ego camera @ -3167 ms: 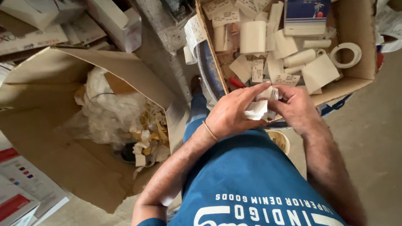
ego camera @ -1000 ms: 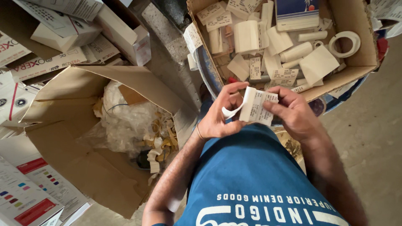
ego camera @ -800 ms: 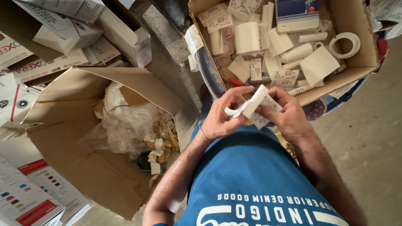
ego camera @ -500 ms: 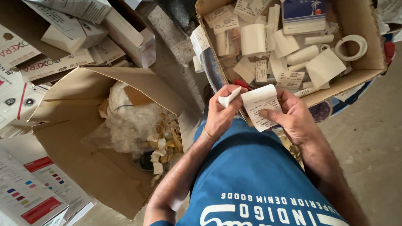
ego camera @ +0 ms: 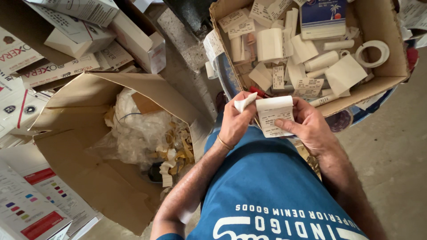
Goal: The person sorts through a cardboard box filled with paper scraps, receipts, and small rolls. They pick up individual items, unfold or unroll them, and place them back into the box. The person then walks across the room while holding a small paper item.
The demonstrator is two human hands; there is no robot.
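A small white paper label [ego camera: 276,116] with black print is held just in front of the blue shirt [ego camera: 267,191]; it is pinched along its right side by the right hand [ego camera: 309,126], with the thumb laid flat on the printed face. A thin white strip [ego camera: 245,102] that curls away from the label's top left corner is pinched between the thumb and fingertips of the left hand [ego camera: 236,121]; a thin bracelet [ego camera: 223,143] is worn on that wrist. The label looks very light and bendy, and it could be torn or creased with ease; it is judged best held softly by its edges, with the strip gripped close to the corner. To the left, lower down, an open brown box [ego camera: 84,133] is seen with crinkled clear plastic [ego camera: 133,129] and curly scraps of yellowish and white paper [ego camera: 173,155] inside; flat printed cartons [ego camera: 31,209] are stacked beside it. Farther off, past the hands, a shallow cardboard tray [ego camera: 387,78] is filled with white paper rolls [ego camera: 269,44], more printed labels [ego camera: 309,86] and a white ring of tape [ego camera: 372,53]; a blue booklet [ego camera: 323,18] is seen at its far side.
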